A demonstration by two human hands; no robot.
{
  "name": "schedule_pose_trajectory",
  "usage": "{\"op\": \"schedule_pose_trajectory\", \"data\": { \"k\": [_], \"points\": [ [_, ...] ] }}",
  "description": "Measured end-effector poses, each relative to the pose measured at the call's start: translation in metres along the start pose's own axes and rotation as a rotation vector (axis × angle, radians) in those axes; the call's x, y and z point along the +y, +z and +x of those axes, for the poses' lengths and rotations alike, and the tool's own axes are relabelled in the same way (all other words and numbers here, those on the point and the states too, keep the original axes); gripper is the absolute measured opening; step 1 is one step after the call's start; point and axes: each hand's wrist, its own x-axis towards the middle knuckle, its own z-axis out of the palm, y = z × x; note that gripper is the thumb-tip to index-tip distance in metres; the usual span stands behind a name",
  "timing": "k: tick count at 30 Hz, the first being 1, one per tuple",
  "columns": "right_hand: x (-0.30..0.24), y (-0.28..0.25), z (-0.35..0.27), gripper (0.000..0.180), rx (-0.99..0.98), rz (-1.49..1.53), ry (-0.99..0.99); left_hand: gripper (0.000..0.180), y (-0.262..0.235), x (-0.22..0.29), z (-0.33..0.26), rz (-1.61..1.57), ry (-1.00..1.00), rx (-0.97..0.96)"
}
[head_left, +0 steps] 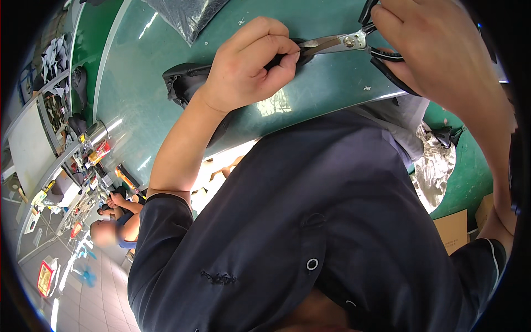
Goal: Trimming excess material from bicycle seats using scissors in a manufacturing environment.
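My left hand (251, 63) is closed on a black piece of material (185, 83) that lies on the green table (310, 94). Its fingers pinch the piece's edge right at the blade tips. My right hand (437, 50) grips the black handles of a pair of metal scissors (343, 43). The blades point left toward my left hand and meet the black piece there. How far the blades stand apart is hard to tell. My dark shirt fills the lower middle of the view.
A grey plastic bag (188, 16) lies at the table's far side. Crumpled silver foil (434, 166) and a cardboard box (453, 229) sit at the right below the table edge. At the left, another person (119, 221) sits by a cluttered workbench (72, 166).
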Motion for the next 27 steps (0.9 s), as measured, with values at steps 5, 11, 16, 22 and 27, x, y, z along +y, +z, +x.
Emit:
{"op": "schedule_pose_trajectory", "data": {
  "k": [5, 11, 16, 22, 27],
  "points": [
    [0.005, -0.001, 0.009, 0.027, 0.028, -0.065, -0.101, 0.014, -0.003, -0.005, -0.002, -0.007, 0.039, -0.008],
    [0.003, -0.008, 0.020, 0.023, -0.128, -0.185, -0.102, 0.014, -0.002, -0.002, -0.001, -0.022, 0.000, -0.022],
    [0.002, -0.016, 0.022, 0.022, -0.200, -0.259, -0.186, 0.014, -0.002, -0.004, -0.001, -0.029, -0.024, -0.024],
    [0.007, -0.010, 0.006, 0.020, -0.075, -0.190, -0.185, 0.014, -0.007, -0.001, -0.001, -0.057, -0.102, -0.020],
    [0.016, -0.005, -0.027, 0.029, 0.084, -0.117, -0.045, 0.015, -0.008, -0.006, 0.005, -0.196, -0.060, -0.050]
  ]
}}
